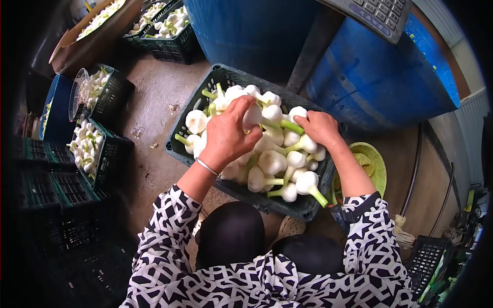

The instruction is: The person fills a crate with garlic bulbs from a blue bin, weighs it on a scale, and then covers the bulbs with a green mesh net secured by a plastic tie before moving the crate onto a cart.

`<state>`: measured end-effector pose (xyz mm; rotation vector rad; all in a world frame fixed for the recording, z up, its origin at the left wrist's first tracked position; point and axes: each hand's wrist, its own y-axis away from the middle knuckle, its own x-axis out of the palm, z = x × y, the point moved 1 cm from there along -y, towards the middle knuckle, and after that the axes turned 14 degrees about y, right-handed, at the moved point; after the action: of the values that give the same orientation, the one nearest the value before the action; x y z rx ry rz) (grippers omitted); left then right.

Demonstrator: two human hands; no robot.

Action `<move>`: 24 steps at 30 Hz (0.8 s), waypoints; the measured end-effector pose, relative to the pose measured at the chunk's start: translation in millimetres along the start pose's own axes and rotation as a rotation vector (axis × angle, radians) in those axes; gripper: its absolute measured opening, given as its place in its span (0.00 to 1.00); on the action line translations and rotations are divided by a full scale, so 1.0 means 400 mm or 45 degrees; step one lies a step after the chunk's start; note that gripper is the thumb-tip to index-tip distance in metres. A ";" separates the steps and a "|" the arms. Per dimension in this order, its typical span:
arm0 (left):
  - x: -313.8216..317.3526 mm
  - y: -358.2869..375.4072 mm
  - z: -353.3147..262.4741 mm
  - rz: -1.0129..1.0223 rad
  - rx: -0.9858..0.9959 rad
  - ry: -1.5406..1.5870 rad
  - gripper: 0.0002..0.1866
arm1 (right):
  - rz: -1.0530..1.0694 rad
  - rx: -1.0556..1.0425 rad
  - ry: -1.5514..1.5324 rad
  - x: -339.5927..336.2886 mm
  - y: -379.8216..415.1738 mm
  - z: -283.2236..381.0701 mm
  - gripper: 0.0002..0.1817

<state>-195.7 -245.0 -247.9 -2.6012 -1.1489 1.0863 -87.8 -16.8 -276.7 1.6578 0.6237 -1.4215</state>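
Note:
A dark green plastic crate (pixel 226 188) in the middle is heaped with white garlic bulbs (pixel 272 161) with short green stems. Over the crate's left part, my left hand (pixel 229 132) has its fingers wrapped round a garlic bulb (pixel 252 117), whose green stem points right. At the upper right of the heap, my right hand (pixel 319 127) is closed, with its thumb against a green stem beside another white bulb. Its fingertips are partly hidden.
Blue barrels (pixel 382 77) stand behind the crate, below a keypad scale (pixel 382 15). A lime-green basin (pixel 379 172) sits right of it. More garlic crates (pixel 110 159) stand at the left and top left. Dark crates (pixel 56 179) are stacked lower left.

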 end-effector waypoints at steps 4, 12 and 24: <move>0.054 -0.022 0.039 0.190 0.247 0.055 0.27 | 0.154 0.020 -0.027 -0.023 -0.066 0.033 0.33; -0.008 0.022 0.036 0.235 0.070 -0.276 0.26 | 0.195 0.199 0.127 -0.009 0.034 -0.028 0.31; 0.048 0.018 0.070 0.397 -0.007 -0.196 0.20 | -0.112 0.005 -0.023 -0.018 0.010 0.015 0.13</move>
<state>-200.5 -242.2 -282.0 -2.8085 -0.7841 1.3622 -89.5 -22.6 -268.6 1.6364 0.6911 -1.4995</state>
